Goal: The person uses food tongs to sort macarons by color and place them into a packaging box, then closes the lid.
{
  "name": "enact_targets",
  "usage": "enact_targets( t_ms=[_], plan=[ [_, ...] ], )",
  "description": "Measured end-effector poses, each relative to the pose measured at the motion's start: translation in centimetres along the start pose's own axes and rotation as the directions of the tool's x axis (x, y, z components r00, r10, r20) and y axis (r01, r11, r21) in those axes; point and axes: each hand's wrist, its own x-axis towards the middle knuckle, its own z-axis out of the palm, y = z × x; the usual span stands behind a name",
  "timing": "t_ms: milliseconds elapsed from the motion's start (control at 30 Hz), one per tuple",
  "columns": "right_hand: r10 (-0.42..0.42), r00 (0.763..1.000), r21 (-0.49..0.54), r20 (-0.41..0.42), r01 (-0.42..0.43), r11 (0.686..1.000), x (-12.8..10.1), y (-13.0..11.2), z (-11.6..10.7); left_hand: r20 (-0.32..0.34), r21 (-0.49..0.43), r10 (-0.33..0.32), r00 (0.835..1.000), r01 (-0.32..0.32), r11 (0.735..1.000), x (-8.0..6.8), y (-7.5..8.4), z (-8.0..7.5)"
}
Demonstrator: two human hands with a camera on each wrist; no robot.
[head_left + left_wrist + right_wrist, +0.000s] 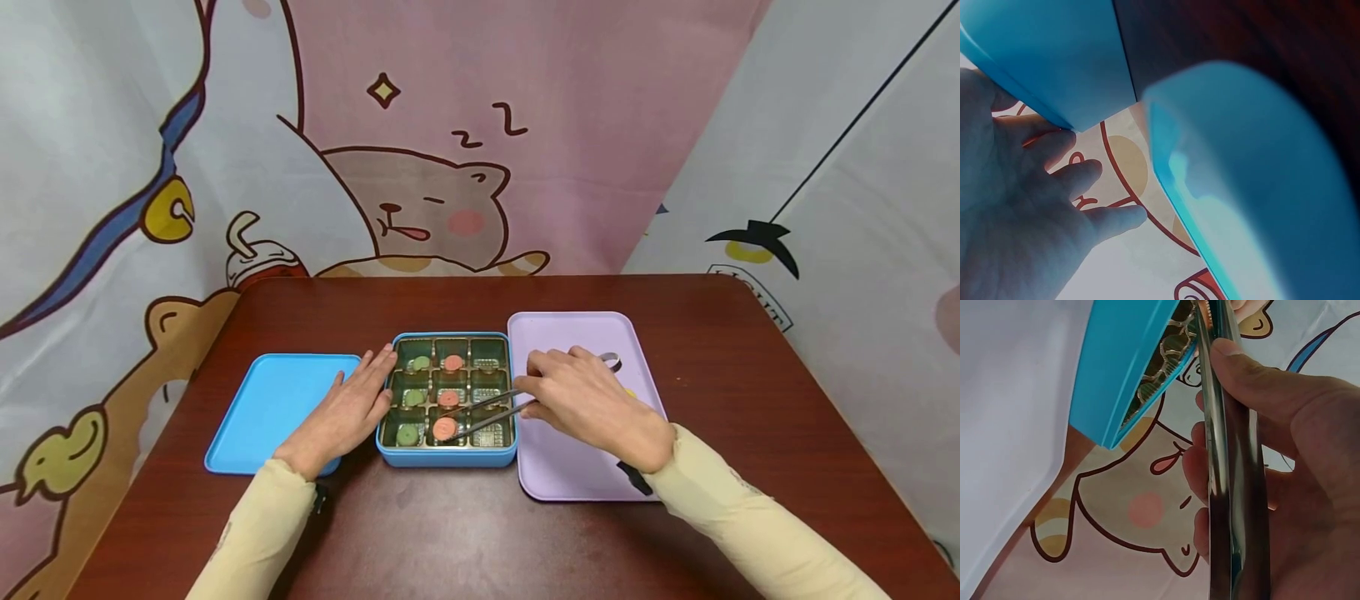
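Right hand (581, 396) pinches metal tongs (487, 410) over the blue box (447, 456); left hand (347, 408) rests flat, fingers straight, against its side.

metal tongs (487, 410) over pink disc (444, 428)

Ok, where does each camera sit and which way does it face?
Head: above the table, looking forward and down; both hands and sleeves show.
Left wrist: under the left hand, facing its open palm and the blue lid.
Right wrist: under the right hand, facing the metal tongs.
Shared: the blue box.
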Motion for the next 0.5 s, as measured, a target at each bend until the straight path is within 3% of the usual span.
enact_targets(
  t_ms=[500],
  plan=[
    [-0.016, 0.999, -0.052, 0.036, 0.018, 0.998, 0.82, -0.36, -0.84, 0.002, -0.003, -0.012, 1.0, 0.012, 1.0, 0.02, 0.05, 0.07]
  ],
)
